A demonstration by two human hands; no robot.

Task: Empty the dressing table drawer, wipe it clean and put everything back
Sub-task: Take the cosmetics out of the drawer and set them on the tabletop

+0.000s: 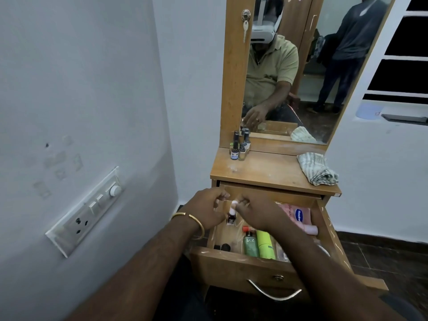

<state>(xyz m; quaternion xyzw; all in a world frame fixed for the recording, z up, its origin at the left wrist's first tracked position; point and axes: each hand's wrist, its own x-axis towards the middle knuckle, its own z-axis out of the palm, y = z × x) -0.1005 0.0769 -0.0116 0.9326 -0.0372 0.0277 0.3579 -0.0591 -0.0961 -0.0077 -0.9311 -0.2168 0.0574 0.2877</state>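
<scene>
The dressing table drawer is pulled out in front of me. Inside lie a green bottle, a lime green tube, a pink lotion tube and small dark bottles. Both hands meet over the drawer's back left corner at a small dark red nail polish bottle with a white cap. My left hand, with a gold bangle on its wrist, touches the bottle's body. Fingertips of my right hand pinch the cap. A folded striped cloth lies on the tabletop at the right.
Several nail polish bottles stand at the tabletop's back left, below the mirror. A wall with a switchboard is close on the left. The mirror reflects a person standing behind me. A window ledge is at the right.
</scene>
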